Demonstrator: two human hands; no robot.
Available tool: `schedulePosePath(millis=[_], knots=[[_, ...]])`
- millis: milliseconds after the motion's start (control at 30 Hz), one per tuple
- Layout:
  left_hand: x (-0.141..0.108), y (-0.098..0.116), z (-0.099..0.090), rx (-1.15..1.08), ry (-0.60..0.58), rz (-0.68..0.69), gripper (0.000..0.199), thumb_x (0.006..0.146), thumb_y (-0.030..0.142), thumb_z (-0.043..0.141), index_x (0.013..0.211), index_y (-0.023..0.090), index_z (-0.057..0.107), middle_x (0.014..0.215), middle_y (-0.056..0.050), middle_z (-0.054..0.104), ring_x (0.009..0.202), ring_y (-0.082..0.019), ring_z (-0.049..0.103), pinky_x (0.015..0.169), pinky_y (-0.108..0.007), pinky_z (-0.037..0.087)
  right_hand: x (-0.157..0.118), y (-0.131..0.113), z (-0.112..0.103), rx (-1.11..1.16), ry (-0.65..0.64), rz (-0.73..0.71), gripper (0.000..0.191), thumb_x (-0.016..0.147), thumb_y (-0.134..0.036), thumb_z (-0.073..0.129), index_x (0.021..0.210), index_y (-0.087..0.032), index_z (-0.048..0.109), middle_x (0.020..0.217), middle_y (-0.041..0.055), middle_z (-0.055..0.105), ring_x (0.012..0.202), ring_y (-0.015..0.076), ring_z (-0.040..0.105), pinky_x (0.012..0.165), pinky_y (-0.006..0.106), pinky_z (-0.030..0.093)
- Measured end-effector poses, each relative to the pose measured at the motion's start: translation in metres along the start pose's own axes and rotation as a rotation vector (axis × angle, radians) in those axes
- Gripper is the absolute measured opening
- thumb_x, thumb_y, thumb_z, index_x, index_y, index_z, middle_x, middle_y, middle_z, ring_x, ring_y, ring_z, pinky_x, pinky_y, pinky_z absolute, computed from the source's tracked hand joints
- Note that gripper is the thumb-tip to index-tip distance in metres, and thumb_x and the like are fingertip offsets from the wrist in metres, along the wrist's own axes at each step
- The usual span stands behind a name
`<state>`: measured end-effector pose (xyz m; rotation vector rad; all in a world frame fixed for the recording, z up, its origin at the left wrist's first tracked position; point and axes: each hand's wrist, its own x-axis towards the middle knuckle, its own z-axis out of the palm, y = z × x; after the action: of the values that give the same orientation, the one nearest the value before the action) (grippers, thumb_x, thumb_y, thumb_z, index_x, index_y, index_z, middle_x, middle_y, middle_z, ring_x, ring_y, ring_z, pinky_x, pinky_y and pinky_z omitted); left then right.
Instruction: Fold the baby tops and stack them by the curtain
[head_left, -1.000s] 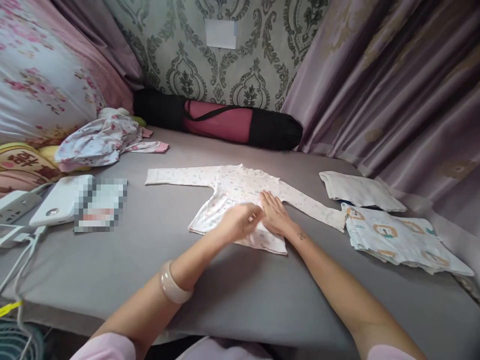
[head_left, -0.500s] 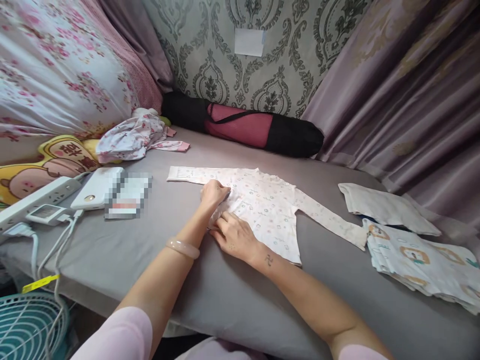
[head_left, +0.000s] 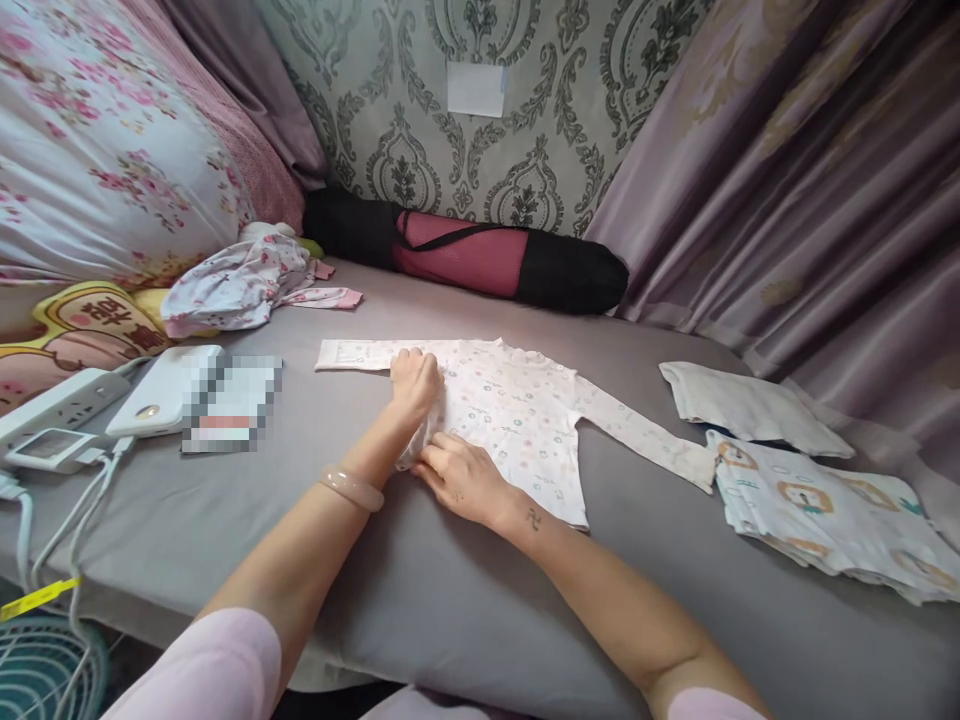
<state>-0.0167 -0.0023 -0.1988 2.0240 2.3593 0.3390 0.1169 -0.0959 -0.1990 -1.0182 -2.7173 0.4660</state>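
Grey sheet [head_left: 330,590] as flat base. Left hand [head_left: 416,382], left of centre, closed on side of shirt [head_left: 521,420], spread mid-frame; right hand [head_left: 465,480], centre, pinches its hem corner, probably to tension that edge. Folded print cloth [head_left: 840,520], far right.

The little shirt [head_left: 517,410] is white, with a scattered small print in grey-green and pale pink. Under it, the sheet [head_left: 420,600] is plain grey. The long bag [head_left: 461,255] is black at both ends and dark pink in its middle. The wallpaper [head_left: 517,185] carries dark ornaments on lighter grey. From here, the curtain [head_left: 675,200] looks mauve, with beige motifs, and the bangle [head_left: 352,490] a pale pinkish beige.
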Motion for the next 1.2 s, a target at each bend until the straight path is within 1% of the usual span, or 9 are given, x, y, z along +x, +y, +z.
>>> schedulePosePath(millis=[100,200,267,333,433,567,767,1067,1200], knots=[[-0.003,-0.002,-0.004,0.044,-0.022,0.049,0.03,0.09,0.02,0.042,0.1,0.01,0.068,0.107,-0.022,0.064,0.106,-0.034,0.054,0.085,-0.042,0.042,-0.005,0.004,-0.008,0.151,-0.02,-0.067,0.022,0.097,-0.037,0.057,0.1,-0.021,0.071,0.101,0.004,0.067,0.094,0.0181,0.062,0.079,0.028,0.048],[-0.001,0.0,-0.007,0.04,0.049,0.078,0.028,0.089,0.017,0.042,0.103,0.009,0.065,0.107,-0.023,0.062,0.105,-0.036,0.054,0.084,-0.045,0.043,-0.004,0.024,-0.021,0.301,-0.028,-0.087,0.025,0.099,-0.032,0.05,0.095,-0.023,0.073,0.092,-0.0001,0.07,0.085,0.0151,0.064,0.076,0.026,0.048],[0.004,0.006,-0.005,-0.013,0.082,0.174,0.028,0.089,0.016,0.041,0.105,0.01,0.064,0.107,-0.022,0.063,0.106,-0.035,0.054,0.087,-0.046,0.044,0.001,0.05,-0.03,0.298,0.039,0.028,0.033,0.101,-0.029,0.041,0.097,-0.02,0.072,0.092,0.0014,0.072,0.085,0.0157,0.065,0.078,0.026,0.049],[0.011,0.016,0.004,-0.116,0.041,0.329,0.029,0.091,0.015,0.04,0.109,0.011,0.062,0.11,-0.019,0.064,0.108,-0.031,0.056,0.092,-0.043,0.044,0.007,0.083,-0.037,0.191,0.184,0.207,0.035,0.101,-0.028,0.038,0.117,-0.016,0.067,0.117,0.0089,0.069,0.108,0.0193,0.063,0.096,0.03,0.045],[0.018,0.032,0.029,-0.252,-0.067,0.535,0.033,0.094,0.016,0.037,0.12,0.011,0.057,0.123,-0.018,0.061,0.118,-0.026,0.055,0.101,-0.038,0.043,0.013,0.13,-0.039,-0.003,0.189,0.361,0.048,0.102,-0.031,0.034,0.141,-0.006,0.048,0.15,0.0186,0.044,0.141,0.0238,0.038,0.116,0.037,0.027],[0.015,0.04,0.058,-0.194,-0.115,0.612,0.046,0.099,0.031,0.033,0.136,0.006,0.046,0.149,-0.023,0.043,0.141,-0.03,0.036,0.116,-0.045,0.028,0.007,0.158,-0.031,-0.111,0.017,0.415,0.06,0.103,-0.041,0.024,0.154,-0.008,0.029,0.164,0.0144,0.017,0.152,0.0232,0.01,0.122,0.046,0.008],[-0.009,0.014,0.05,-0.068,-0.203,0.713,0.066,0.101,0.05,0.023,0.151,0.008,0.03,0.161,-0.019,0.025,0.151,-0.027,0.016,0.121,-0.043,0.007,-0.019,0.137,-0.024,-0.131,-0.062,0.283,0.064,0.103,-0.047,0.024,0.156,-0.012,0.024,0.164,0.0121,0.014,0.152,0.0227,0.008,0.122,0.047,0.002],[-0.049,-0.027,0.021,-0.107,-0.383,0.803,0.095,0.086,0.075,0.04,0.157,0.016,0.019,0.164,-0.016,0.012,0.153,-0.028,0.006,0.122,-0.045,0.0,-0.067,0.087,-0.023,-0.091,-0.14,0.095,0.059,0.102,-0.048,0.035,0.155,-0.023,0.031,0.165,0.0088,0.013,0.152,0.0246,0.006,0.122,0.051,0.002],[-0.065,-0.039,0.013,-0.149,-0.429,0.745,0.085,0.09,0.07,0.04,0.157,0.021,0.021,0.164,-0.012,0.013,0.152,-0.026,0.008,0.122,-0.045,0.002,-0.086,0.069,-0.026,-0.034,-0.186,0.024,0.05,0.103,-0.042,0.036,0.152,-0.03,0.037,0.164,0.0042,0.016,0.151,0.0242,0.011,0.123,0.052,0.006]])
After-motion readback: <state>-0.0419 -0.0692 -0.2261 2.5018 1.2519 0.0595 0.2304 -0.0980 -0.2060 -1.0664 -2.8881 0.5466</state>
